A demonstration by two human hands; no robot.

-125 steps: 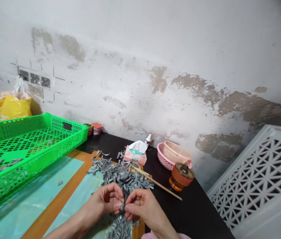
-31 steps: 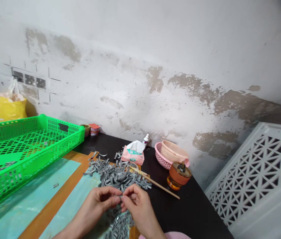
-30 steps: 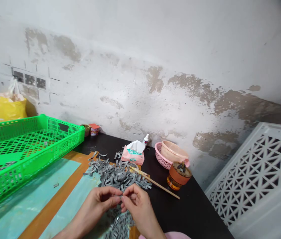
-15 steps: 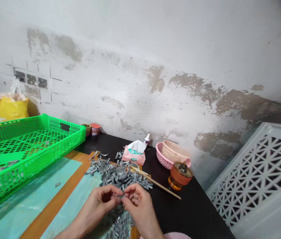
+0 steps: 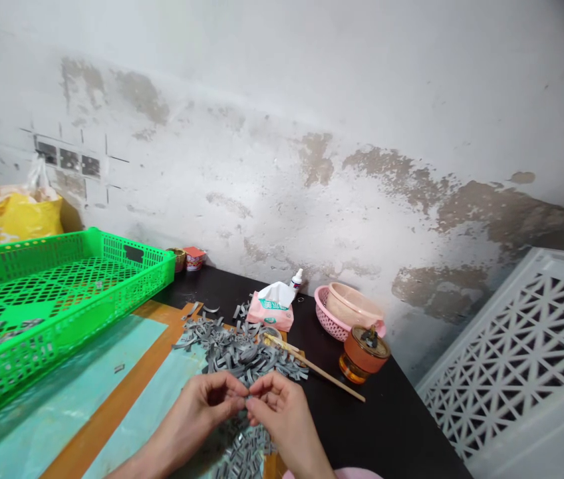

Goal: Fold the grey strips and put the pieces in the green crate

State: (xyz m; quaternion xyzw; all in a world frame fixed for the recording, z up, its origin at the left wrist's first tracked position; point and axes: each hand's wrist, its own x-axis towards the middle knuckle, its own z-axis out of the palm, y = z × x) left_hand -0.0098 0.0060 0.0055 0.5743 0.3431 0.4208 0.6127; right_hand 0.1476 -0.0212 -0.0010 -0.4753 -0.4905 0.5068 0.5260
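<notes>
My left hand and my right hand meet fingertip to fingertip above the table, both closed in a pinch. Between them is a small grey strip, mostly covered by the fingers. Just beyond the hands spreads a loose heap of grey strips. Beneath and in front of them lies a second heap of shorter grey pieces, partly hidden by my right wrist.
A green crate with some grey pieces stands at left. Behind the heap are a pink tissue pack and a white bottle. To the right lie a wooden stick, pink baskets and an amber jar.
The whole view has shifted slightly. My hands keep their pinch together, and less of the grey strip shows between the fingertips than before.
</notes>
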